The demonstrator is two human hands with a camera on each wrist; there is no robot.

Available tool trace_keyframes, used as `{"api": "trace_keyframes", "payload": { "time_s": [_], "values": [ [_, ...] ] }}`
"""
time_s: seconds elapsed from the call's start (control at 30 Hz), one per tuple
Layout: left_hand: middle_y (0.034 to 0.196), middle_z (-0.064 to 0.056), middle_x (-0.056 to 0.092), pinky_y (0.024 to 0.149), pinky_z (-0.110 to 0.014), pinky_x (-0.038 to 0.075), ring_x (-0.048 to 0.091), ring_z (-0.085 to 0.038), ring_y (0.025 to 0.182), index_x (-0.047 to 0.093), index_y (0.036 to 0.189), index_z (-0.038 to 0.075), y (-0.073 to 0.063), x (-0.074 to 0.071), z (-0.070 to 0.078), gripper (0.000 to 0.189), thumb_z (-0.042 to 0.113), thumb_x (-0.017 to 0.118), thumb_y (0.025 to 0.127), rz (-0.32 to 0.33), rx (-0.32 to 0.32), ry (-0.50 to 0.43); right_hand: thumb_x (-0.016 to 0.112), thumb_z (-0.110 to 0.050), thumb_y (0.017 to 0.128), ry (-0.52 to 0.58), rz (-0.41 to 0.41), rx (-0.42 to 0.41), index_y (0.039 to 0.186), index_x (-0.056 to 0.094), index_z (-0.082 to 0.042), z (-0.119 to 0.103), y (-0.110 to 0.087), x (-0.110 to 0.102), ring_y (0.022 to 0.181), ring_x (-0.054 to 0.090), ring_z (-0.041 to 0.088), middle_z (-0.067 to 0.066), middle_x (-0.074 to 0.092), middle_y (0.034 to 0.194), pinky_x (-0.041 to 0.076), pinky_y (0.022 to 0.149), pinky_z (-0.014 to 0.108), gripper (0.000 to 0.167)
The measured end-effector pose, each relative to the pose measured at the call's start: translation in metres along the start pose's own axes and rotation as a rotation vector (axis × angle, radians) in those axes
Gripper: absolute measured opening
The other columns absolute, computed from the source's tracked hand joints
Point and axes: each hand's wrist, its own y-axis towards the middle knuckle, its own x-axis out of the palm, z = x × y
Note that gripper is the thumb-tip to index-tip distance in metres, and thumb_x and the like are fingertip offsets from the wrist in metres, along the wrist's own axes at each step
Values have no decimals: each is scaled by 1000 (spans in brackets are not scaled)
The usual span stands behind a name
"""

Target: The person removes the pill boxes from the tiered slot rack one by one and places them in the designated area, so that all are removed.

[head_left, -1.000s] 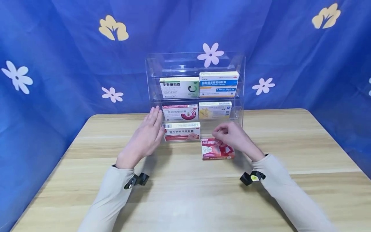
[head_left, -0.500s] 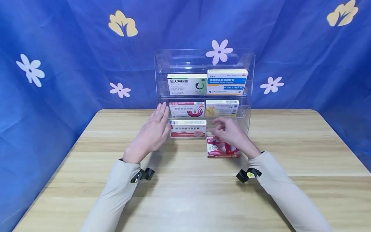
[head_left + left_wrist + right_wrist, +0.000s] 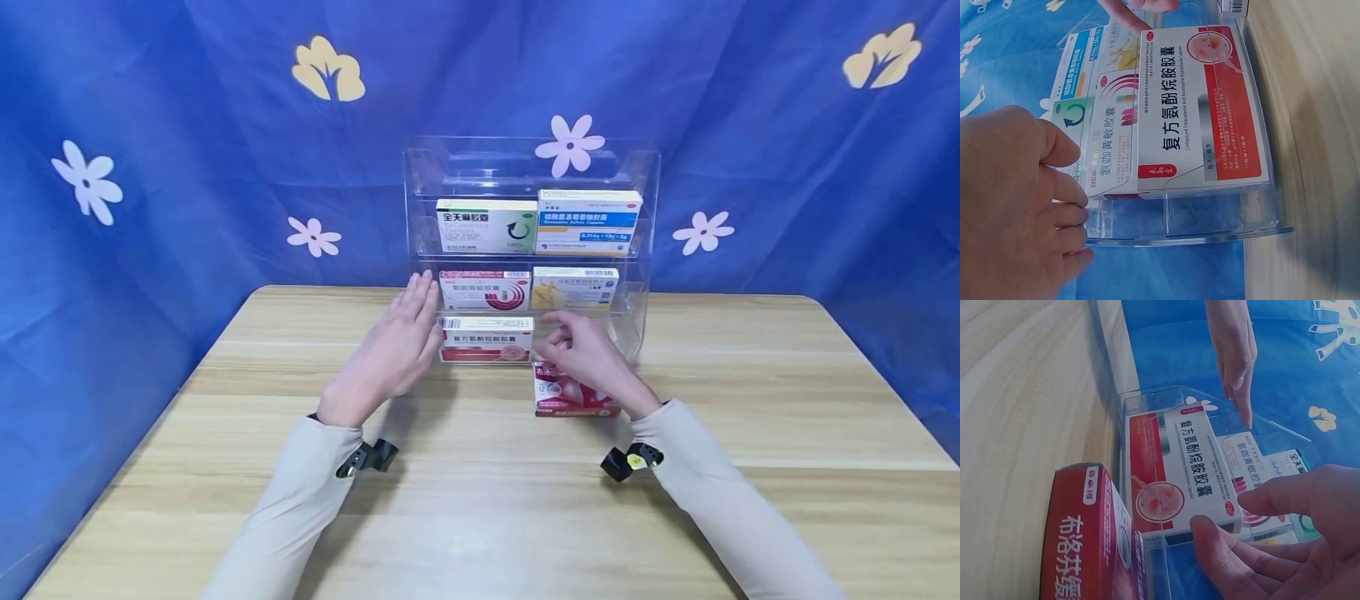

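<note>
A clear tiered rack point(image 3: 645, 250) holds medicine boxes. In its lowest tier lies a white-and-red capsule box point(image 3: 487, 342), large in the left wrist view. My left hand point(image 3: 390, 350) lies along the rack's left side, fingers straight. My right hand point(image 3: 585, 354) is at that box's right end, in front of the lowest tier; in the right wrist view its thumb and forefinger stand apart, fingertips right at the box's corner. Below the right hand, a red medicine box point(image 3: 573, 396) rests on the table before the rack, its upper part hidden by the hand.
The middle tier holds a white-and-pink box point(image 3: 483, 292) and a pale yellow box point(image 3: 576, 289). Above stand a white-and-green box point(image 3: 487, 227) and a white-and-blue box point(image 3: 587, 222). A blue flowered curtain point(image 3: 225, 208) hangs behind the wooden table point(image 3: 480, 500).
My right hand has shifted left from over the red box toward the right end of the white-and-red box. The left hand stays at the rack's side. The head view has shifted slightly.
</note>
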Motion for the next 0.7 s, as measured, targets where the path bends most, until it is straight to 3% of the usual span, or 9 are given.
{"api": "trace_keyframes", "payload": {
  "time_s": [0.2,0.47,0.7],
  "values": [
    [158,-24,5,120,-44,6,1,-33,147,12,150,-9,3,4,1,60,25,31,104,-2,15,-2,65,-15,89,8,-7,0,133,53,-1,3,1,3,80,65,17,8,71,97,54,75,31,48],
    [159,-23,3,120,-45,6,1,-34,147,13,150,-9,4,-1,-1,60,25,31,104,2,11,-2,63,-11,88,41,-12,-25,134,52,1,1,5,3,90,68,22,11,71,101,56,83,35,48],
    [158,-24,3,120,-45,5,0,-33,147,11,150,-8,2,0,-1,60,26,30,104,-25,-4,4,63,-11,89,71,-53,-18,135,49,4,2,6,8,90,69,22,11,71,101,57,82,34,51]
  ]
}}
